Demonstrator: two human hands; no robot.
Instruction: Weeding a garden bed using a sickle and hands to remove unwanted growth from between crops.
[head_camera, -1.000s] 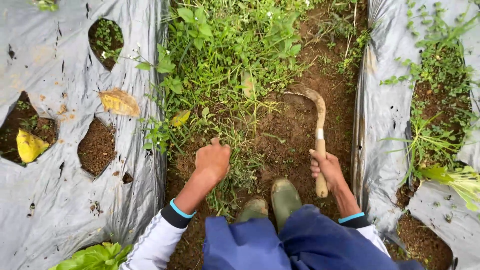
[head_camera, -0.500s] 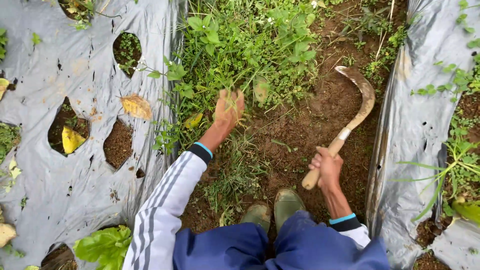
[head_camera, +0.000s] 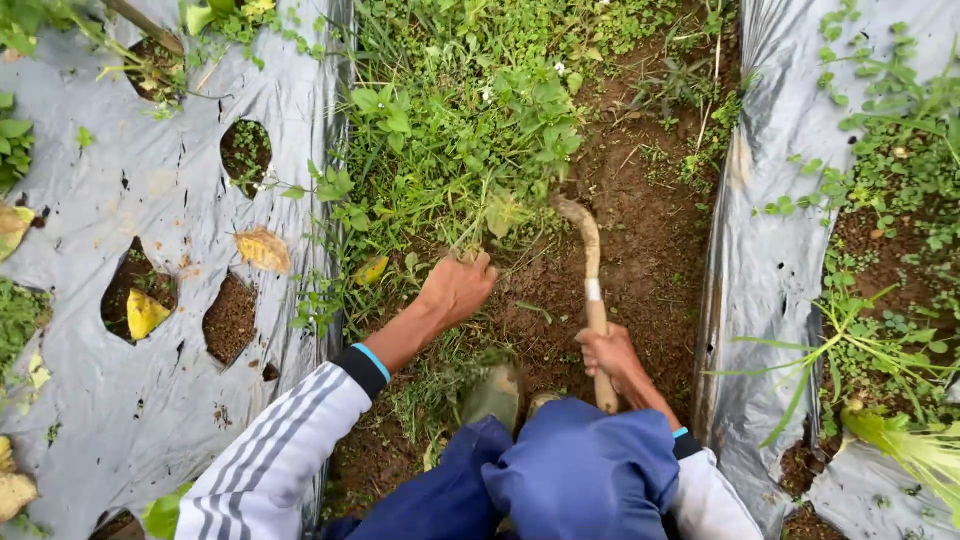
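Now the left hand (head_camera: 458, 288) has its fingers clamped on a weed tuft (head_camera: 480, 215) at twelve o'clock, while the right hand (head_camera: 608, 355) grips the sickle (head_camera: 590, 270) at one o'clock

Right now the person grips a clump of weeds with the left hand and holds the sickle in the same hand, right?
Not quite. In the head view the left hand grips the weeds, but the sickle is in the right hand.

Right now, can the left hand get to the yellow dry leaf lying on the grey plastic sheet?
Probably yes: the left hand grips weeds, and the yellow dry leaf lies close by with nothing between.
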